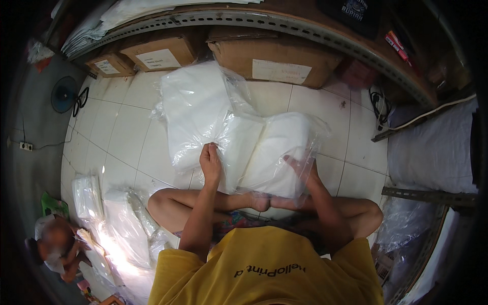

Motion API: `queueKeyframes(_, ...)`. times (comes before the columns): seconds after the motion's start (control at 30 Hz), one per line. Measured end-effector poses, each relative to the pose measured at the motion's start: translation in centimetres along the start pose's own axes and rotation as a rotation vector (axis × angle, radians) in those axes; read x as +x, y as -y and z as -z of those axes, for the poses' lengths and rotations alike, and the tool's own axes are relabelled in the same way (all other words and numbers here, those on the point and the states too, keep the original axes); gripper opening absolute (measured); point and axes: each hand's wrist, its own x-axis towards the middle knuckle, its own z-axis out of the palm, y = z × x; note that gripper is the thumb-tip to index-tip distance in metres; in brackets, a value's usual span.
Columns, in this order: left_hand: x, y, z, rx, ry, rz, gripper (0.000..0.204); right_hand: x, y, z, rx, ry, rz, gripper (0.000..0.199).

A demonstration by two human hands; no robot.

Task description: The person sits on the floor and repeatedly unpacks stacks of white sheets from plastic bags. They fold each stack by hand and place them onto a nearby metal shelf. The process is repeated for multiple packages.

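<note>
In front of my crossed legs lies a white, soft-looking stack in a clear plastic bag (pixel 277 147), its near edge by my feet. My left hand (pixel 210 161) is closed in a pinch on the clear plastic at the left side of this bag. At its right side my right hand (pixel 304 170) grips the bag, thumb over the white stack; loose, shiny plastic partly covers those fingers. A larger plastic-wrapped white bundle (pixel 195 104) lies beyond my left hand and touches the nearer bag. What the white material is, I cannot tell.
Cardboard boxes (pixel 277 58) stand under a metal shelf (pixel 239 19) at the far side. More plastic-wrapped packets (pixel 119 218) lie at the left on the tiled floor (pixel 119 134). Another person (pixel 56 244) sits at the lower left. A fan (pixel 63 95) stands by the left wall.
</note>
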Motion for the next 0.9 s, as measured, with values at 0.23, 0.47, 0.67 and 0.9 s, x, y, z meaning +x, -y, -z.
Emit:
queueKeyframes(0.23, 6.5, -6.2, 3.8, -0.197, -0.320, -0.071, 0.030, 3.5, -2.0, 2.8, 0.111, -0.152, 0.110, 0.076)
queueKeyframes(0.47, 6.4, -15.0, 28.6, 0.193, -0.594, -0.455, 0.037, 9.9, -2.8, 9.9, 0.343, 0.078, -0.112, 0.072)
queueKeyframes(0.67, -15.1, -24.8, 51.4, 1.895, -1.031, 0.171, 0.042, 14.5, -8.1, 10.4, 0.425, 0.142, -0.190, 0.075)
queueKeyframes(0.9, -18.4, -8.9, 45.0, 1.209, -0.953, 0.374, 0.041, 15.6, -9.8, 11.0, 0.338, 0.157, -0.177, 0.080)
